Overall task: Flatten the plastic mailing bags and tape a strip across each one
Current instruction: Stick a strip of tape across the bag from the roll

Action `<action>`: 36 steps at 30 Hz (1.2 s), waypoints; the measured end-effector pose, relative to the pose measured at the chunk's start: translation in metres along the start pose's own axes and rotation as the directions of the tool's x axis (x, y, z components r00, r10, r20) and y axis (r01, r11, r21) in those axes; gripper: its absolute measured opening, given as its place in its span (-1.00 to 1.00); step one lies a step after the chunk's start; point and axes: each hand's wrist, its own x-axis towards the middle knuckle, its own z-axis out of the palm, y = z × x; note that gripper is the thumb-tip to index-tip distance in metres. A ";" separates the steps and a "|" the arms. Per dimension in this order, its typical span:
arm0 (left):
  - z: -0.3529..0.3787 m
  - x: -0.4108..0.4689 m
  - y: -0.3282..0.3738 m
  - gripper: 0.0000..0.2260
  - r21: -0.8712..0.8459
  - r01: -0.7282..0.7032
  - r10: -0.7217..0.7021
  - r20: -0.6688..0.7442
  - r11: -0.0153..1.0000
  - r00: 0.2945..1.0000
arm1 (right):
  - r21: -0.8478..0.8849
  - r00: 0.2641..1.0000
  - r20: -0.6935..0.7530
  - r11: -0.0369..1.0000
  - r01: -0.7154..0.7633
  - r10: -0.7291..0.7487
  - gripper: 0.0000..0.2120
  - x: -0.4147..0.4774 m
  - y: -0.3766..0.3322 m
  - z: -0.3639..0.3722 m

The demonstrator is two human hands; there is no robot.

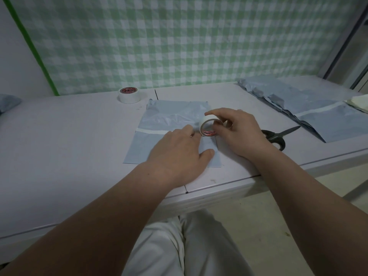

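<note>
Your mailing bag [159, 118] lies flat in the middle of the tabletop [69, 136], with a white strip [151, 131] stuck down from its left edge to about the middle of its width. Your right hand [239, 132] grips the tape roll [209, 126], fingers and thumb curled round it, holding it on edge over the bag where the strip ends. Your left hand [179, 148] lies flat on the bag just left of the roll, fingers straight and pressing down on the plastic; it grips nothing. The step in hand looks like drawing the strip on across to the bag's right edge. To do it well, hold the roll low, close to the plastic, and pull rightward in line with the part already laid, so the strip runs straight rather than slanting. Let your left fingers follow behind the roll, smoothing from the stuck part outward so no air or crease gets trapped. The far half of the bag shows wrinkles, and thin film like this will likely pucker if you pull hard. Bring the strip fully to the right edge before you cut. The scissors [278, 134] lie just right of your right hand, within easy reach. A spare roll [129, 95] sits at the far left, and a pile of bags [310, 108], the top one with a strip across it, lies at the far right.
</note>
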 end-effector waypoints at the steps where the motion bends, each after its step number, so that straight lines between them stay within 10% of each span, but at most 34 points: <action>1: -0.001 0.000 0.000 -0.50 0.010 0.000 0.000 0.003 1.000 1.000 | -0.024 1.000 -0.016 1.000 -0.002 0.001 -0.72 0.000 0.000 0.001; 14: -0.002 -0.001 0.001 -0.47 0.058 -0.002 0.000 0.025 0.998 1.000 | -0.291 0.974 -0.217 0.948 -0.131 0.068 -0.61 -0.007 -0.002 0.001; 36: -0.005 0.009 0.000 -0.54 0.032 -0.014 0.010 0.118 0.999 0.993 | -0.354 0.993 -0.118 0.934 -0.049 0.007 -0.58 -0.007 -0.003 0.005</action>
